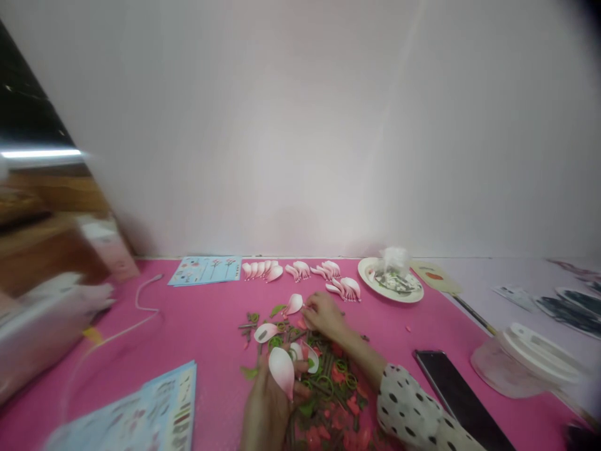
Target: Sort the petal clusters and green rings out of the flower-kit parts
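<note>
A white-and-pink plastic petal point(282, 372) is in my left hand point(267, 407), which curls around it low in the middle of the view. Further off, my right hand point(325, 315) has its fingers pinched at the narrow end of another petal point(295, 304). Between and below my hands spreads a pile of loose small parts point(328, 401): brown sticks, green rings, leaves and pink-red pieces. A petal point(265, 332) rests on its left side, and one more petal point(312, 359) lies just behind my left fingers.
Several petals stand grouped in rows point(260, 270) along the back of the pink table point(216, 338). A white plate point(369, 280) holds a plastic bag. At the right are a phone point(462, 401), a lidded tub point(511, 363) and a fly swatter point(436, 277); printed sheets point(154, 407) and a cable point(141, 319) lie left.
</note>
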`<action>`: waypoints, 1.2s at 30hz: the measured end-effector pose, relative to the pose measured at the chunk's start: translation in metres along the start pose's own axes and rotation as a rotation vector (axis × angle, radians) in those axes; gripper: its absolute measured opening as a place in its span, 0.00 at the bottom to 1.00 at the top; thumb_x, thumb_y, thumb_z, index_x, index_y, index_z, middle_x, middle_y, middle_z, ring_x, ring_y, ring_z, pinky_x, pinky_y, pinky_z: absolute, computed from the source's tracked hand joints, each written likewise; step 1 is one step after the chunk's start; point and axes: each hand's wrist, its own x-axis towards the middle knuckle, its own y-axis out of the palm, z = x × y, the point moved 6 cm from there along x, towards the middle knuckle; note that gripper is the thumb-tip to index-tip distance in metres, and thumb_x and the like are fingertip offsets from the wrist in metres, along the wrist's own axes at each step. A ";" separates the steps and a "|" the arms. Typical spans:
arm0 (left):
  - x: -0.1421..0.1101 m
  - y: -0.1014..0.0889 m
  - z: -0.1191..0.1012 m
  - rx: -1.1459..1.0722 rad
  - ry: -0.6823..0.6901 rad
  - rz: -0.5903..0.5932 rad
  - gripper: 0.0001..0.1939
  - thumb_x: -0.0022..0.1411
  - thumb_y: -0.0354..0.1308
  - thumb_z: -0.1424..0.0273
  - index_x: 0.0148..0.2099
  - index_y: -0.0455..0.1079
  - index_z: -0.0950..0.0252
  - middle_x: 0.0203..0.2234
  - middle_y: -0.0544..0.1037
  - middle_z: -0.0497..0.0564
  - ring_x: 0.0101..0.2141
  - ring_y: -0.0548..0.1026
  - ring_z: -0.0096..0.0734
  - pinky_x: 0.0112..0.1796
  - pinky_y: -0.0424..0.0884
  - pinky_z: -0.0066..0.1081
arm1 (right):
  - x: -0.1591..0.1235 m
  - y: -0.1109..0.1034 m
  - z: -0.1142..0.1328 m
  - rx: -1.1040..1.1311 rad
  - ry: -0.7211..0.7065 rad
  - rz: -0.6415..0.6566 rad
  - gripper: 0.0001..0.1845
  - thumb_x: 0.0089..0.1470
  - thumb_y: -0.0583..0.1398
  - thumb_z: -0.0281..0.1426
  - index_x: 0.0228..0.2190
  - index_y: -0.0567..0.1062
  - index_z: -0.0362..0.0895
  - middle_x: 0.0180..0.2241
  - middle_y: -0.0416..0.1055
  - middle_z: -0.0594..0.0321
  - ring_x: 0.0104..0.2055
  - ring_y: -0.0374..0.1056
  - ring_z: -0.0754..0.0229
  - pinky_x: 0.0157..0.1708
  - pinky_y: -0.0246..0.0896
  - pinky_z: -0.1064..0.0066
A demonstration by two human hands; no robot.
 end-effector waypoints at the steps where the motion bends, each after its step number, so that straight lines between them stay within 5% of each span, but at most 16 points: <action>1: 0.000 0.001 0.000 -0.010 -0.004 0.003 0.21 0.62 0.54 0.54 0.48 0.71 0.65 0.32 0.81 0.56 0.25 0.77 0.33 0.27 0.68 0.29 | -0.003 -0.007 0.006 0.032 -0.032 -0.010 0.04 0.50 0.62 0.27 0.26 0.77 0.40 0.30 0.74 0.57 0.35 0.68 0.56 0.38 0.62 0.67; 5: -0.001 0.005 0.005 -0.038 -0.045 0.017 0.20 0.62 0.55 0.57 0.46 0.73 0.67 0.33 0.81 0.59 0.28 0.79 0.38 0.33 0.72 0.34 | -0.031 -0.034 0.043 0.183 -0.267 -0.060 0.05 0.55 0.61 0.29 0.35 0.78 0.45 0.39 0.76 0.58 0.42 0.70 0.58 0.44 0.65 0.66; 9: -0.002 0.017 0.009 -0.181 -0.048 0.059 0.13 0.65 0.54 0.65 0.44 0.75 0.67 0.34 0.82 0.56 0.30 0.79 0.32 0.33 0.72 0.29 | -0.081 -0.050 0.090 0.292 -0.795 -0.154 0.11 0.59 0.57 0.25 0.43 0.75 0.44 0.44 0.74 0.54 0.47 0.69 0.58 0.45 0.66 0.66; 15: -0.006 0.022 0.009 -0.336 -0.131 0.027 0.17 0.68 0.48 0.67 0.37 0.76 0.70 0.26 0.81 0.53 0.24 0.76 0.25 0.23 0.69 0.21 | -0.113 -0.037 0.113 0.206 -1.042 0.077 0.14 0.61 0.57 0.33 0.45 0.72 0.37 0.42 0.75 0.50 0.47 0.69 0.56 0.49 0.65 0.64; 18: -0.008 0.016 0.002 -0.281 -0.097 -0.075 0.18 0.69 0.45 0.68 0.35 0.73 0.70 0.26 0.80 0.54 0.24 0.76 0.25 0.23 0.68 0.21 | -0.098 -0.038 0.101 0.276 -0.923 0.072 0.17 0.62 0.53 0.38 0.45 0.73 0.41 0.43 0.75 0.52 0.46 0.69 0.56 0.53 0.62 0.58; 22: -0.009 0.010 -0.002 -0.098 -0.078 -0.145 0.14 0.67 0.50 0.64 0.37 0.71 0.69 0.21 0.77 0.51 0.17 0.69 0.23 0.18 0.63 0.22 | -0.040 -0.014 0.047 0.058 -0.334 0.072 0.16 0.60 0.51 0.26 0.45 0.75 0.45 0.46 0.74 0.55 0.51 0.67 0.56 0.54 0.61 0.60; 23: -0.009 0.010 -0.003 -0.091 -0.075 -0.133 0.14 0.66 0.51 0.63 0.37 0.70 0.68 0.21 0.76 0.50 0.16 0.67 0.22 0.17 0.61 0.22 | -0.027 -0.006 0.037 0.020 -0.280 0.088 0.18 0.58 0.51 0.23 0.46 0.75 0.42 0.49 0.73 0.52 0.53 0.66 0.55 0.55 0.60 0.59; 29: -0.006 0.011 -0.004 -0.087 -0.056 -0.044 0.12 0.61 0.54 0.62 0.37 0.69 0.67 0.22 0.76 0.49 0.15 0.63 0.21 0.17 0.57 0.23 | 0.023 0.037 0.012 -0.081 -0.238 0.239 0.32 0.44 0.55 0.13 0.52 0.72 0.37 0.56 0.66 0.47 0.58 0.60 0.50 0.58 0.53 0.60; 36: -0.005 0.013 -0.003 -0.123 -0.072 -0.029 0.11 0.57 0.58 0.63 0.34 0.69 0.68 0.22 0.76 0.51 0.15 0.64 0.21 0.18 0.58 0.23 | 0.023 0.026 -0.001 -0.047 -0.205 0.314 0.15 0.47 0.56 0.17 0.34 0.79 0.38 0.36 0.74 0.53 0.42 0.68 0.53 0.46 0.61 0.63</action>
